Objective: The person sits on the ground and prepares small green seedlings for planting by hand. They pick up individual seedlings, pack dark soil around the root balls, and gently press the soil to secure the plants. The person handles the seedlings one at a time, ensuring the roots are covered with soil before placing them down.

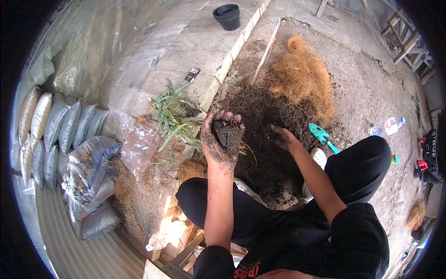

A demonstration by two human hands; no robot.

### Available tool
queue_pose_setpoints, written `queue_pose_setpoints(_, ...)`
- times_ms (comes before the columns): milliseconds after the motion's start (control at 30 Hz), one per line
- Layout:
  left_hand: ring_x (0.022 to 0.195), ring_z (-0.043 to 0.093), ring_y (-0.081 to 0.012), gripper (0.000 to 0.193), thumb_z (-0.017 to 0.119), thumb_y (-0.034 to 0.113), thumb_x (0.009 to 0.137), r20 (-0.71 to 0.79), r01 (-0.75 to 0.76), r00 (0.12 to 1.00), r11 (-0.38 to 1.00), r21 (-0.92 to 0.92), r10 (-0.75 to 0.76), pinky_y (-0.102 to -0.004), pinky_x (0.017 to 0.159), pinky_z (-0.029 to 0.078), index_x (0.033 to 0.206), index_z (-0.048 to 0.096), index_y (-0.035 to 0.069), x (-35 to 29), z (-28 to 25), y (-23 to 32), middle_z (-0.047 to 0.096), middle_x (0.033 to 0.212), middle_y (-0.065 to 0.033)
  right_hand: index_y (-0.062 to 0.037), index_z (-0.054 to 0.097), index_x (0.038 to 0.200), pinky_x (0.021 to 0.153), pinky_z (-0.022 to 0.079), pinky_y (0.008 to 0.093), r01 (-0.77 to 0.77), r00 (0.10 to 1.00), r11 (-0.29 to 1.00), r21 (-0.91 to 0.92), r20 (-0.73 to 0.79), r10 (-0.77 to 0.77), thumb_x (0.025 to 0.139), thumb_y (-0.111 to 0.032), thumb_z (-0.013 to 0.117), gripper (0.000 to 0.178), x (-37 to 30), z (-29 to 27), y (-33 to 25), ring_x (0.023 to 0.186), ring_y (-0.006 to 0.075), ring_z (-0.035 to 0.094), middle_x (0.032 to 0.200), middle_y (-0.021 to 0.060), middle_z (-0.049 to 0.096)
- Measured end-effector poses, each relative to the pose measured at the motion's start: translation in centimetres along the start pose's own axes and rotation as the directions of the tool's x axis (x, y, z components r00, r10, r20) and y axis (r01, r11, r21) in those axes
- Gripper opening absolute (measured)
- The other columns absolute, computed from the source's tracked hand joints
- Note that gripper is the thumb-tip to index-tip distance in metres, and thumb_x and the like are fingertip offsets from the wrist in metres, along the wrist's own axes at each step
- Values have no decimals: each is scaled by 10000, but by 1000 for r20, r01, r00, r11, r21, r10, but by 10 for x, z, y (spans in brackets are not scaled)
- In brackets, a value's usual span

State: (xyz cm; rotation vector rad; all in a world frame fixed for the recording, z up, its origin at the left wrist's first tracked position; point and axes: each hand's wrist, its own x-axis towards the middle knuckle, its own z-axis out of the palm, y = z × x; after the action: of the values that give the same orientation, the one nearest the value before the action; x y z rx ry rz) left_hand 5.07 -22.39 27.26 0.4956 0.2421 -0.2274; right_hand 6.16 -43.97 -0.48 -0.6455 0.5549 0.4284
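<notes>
Plump filled bags (58,123) stood stacked in two rows against the plastic-covered wall at far left, with a slumped, partly see-through sack (95,160) just in front of them. Next came a crumpled clear plastic bag (138,149) on the paving, near a bunch of long-leaved green plants (169,111). A small dark device (192,74) lay beyond the leaves.

Near the center, a seated person in dark clothing held up a rounded clump of dark soil (226,135) in the left hand (219,142), palm up and soil-smeared, its fingers curled around the lump. Black nested pots (226,18) stood farther back on the paving. Below and to the right of the clump spread a heap of loose dark soil (260,162), where the right hand (282,138) hung low, its fingers loosely spread; whether they touched the soil could not be told.

A mound of orange-brown fiber (304,76) lay at the heap's far edge. A teal trowel (321,135) rested right of the right hand, and a clear plastic bottle (387,127) lay on its side at far right.
</notes>
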Motion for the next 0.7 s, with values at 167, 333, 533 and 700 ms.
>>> queue_pose_setpoints(167, 850, 621, -311, 255, 495, 314, 924, 27, 17, 999, 1000, 24, -17, -427, 747, 493, 904, 599, 81, 4, -1, -3, 635, 852, -92, -60, 568, 1227, 829, 539, 330, 85, 996, 996, -4, -39, -85, 926, -151, 586, 315, -42, 62, -45, 1031, 202, 599, 1219, 71, 587)
queue_pose_setpoints(333, 876, 625, -320, 240, 501, 300, 918, 39, 52, 998, 997, 49, -54, -433, 765, 498, 908, 598, 81, 6, 0, -6, 640, 864, -95, -25, 544, 1211, 871, 546, 332, 140, 989, 986, -95, 68, -134, 942, -81, 532, 275, -44, 70, -64, 1100, 204, 575, 1273, 97, 551)
queue_pose_setpoints(533, 898, 621, -316, 223, 509, 289, 907, 8, 39, 999, 998, 57, -40, -442, 797, 495, 904, 603, 88, 10, -10, -4, 645, 867, -88, 29, 583, 1073, 956, 531, 365, 203, 969, 976, 82, 126, -212, 900, -41, 589, 187, -111, 143, -79, 993, 210, 590, 1086, 71, 587)
queue_pose_setpoints(700, 921, 621, -322, 225, 516, 285, 897, 21, 15, 1000, 1000, -3, -15, -451, 830, 493, 909, 622, 87, 13, -18, -6, 657, 881, -88, 51, 546, 1073, 997, 508, 406, 244, 948, 956, 166, 169, -271, 896, 21, 540, 180, -124, 164, -79, 1030, 216, 587, 1047, 88, 587)
